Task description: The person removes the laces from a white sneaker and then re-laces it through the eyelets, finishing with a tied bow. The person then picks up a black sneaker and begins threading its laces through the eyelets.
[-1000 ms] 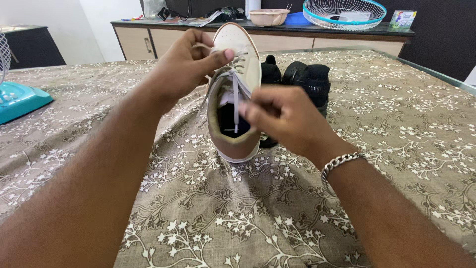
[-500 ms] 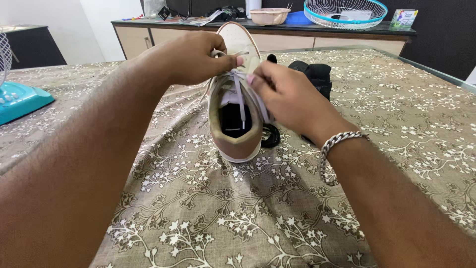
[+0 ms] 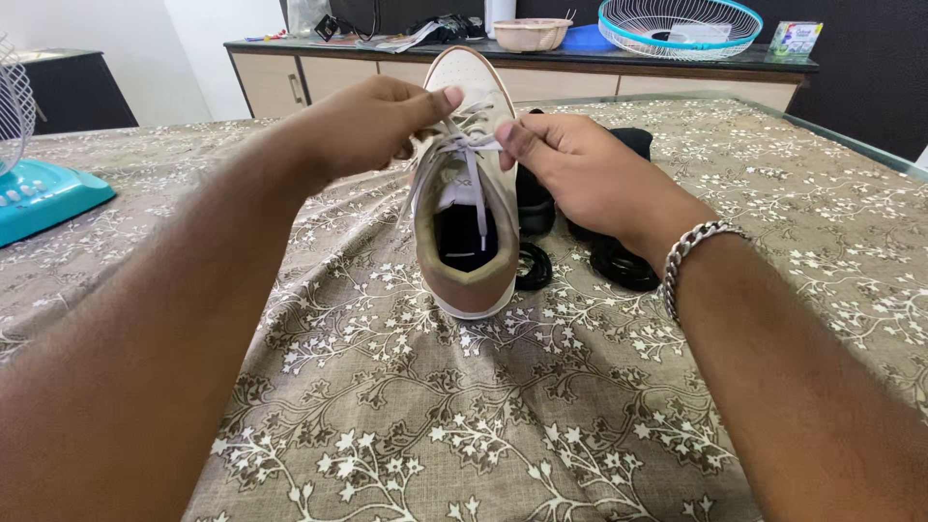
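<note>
A beige and tan shoe (image 3: 471,271) stands heel toward me on the floral tablecloth (image 3: 483,425). Its pale grey lace (image 3: 471,179) crosses over the tongue, with one end hanging down into the opening. My left hand (image 3: 372,121) pinches the lace at the shoe's upper left. My right hand (image 3: 570,169), with a silver chain bracelet (image 3: 691,251) at the wrist, pinches the lace at the upper right.
A pair of black shoes (image 3: 599,246) lies just right of and behind the beige shoe. A teal fan base (image 3: 43,193) stands at the left edge. Behind the table, a counter (image 3: 522,63) carries a bowl (image 3: 527,34), a fan guard (image 3: 677,24) and clutter.
My right hand has risen from beside the shoe's opening to the lace near the tongue and pinched it. The left hand has kept its grip on the lace.
</note>
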